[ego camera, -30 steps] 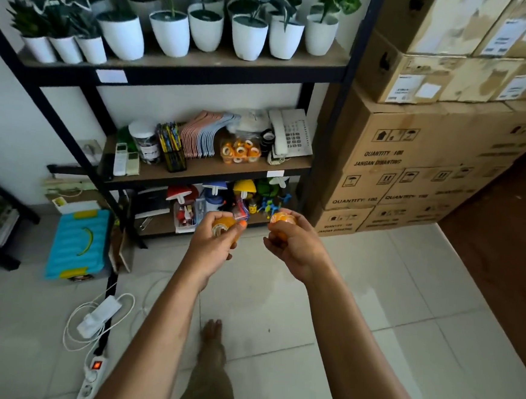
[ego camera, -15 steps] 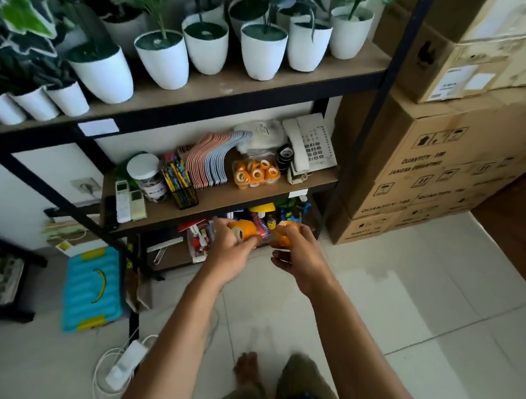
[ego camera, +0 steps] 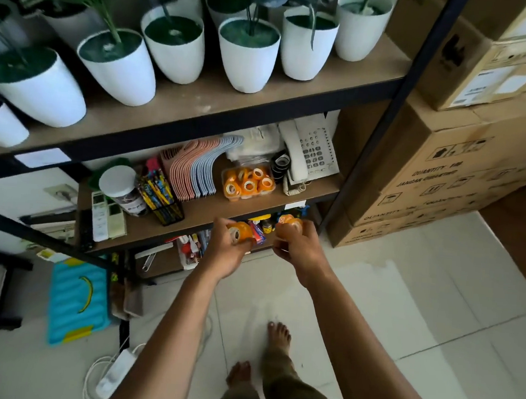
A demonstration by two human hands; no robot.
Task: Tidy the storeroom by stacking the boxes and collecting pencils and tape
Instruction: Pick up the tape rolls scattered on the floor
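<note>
The person stands barefoot on the tiled floor (ego camera: 435,307) facing a black-framed shelf unit (ego camera: 384,120), both arms stretched forward at the near edge of the middle shelf (ego camera: 210,214). The left hand (ego camera: 229,247) is clamped around an orange roll of tape (ego camera: 241,230), and the right hand (ego camera: 298,249) is closed on a second orange roll (ego camera: 289,224) — the two hands sit close side by side but apart, not touching. Farther back on the middle shelf a clear tray (ego camera: 248,184) holds more orange tape rolls. To its left stands a row of pink and blue folders (ego camera: 195,168), then a black mesh cup of pencils (ego camera: 161,196) next to a white-lidded jar (ego camera: 122,188). A white desk telephone (ego camera: 309,152) leans at the right end of that shelf. White pots with green plants (ego camera: 247,56) line the top shelf, and stacked cardboard boxes (ego camera: 446,169) fill the space to the right of the unit. A blue mat (ego camera: 74,298) leans at the lower left.
</note>
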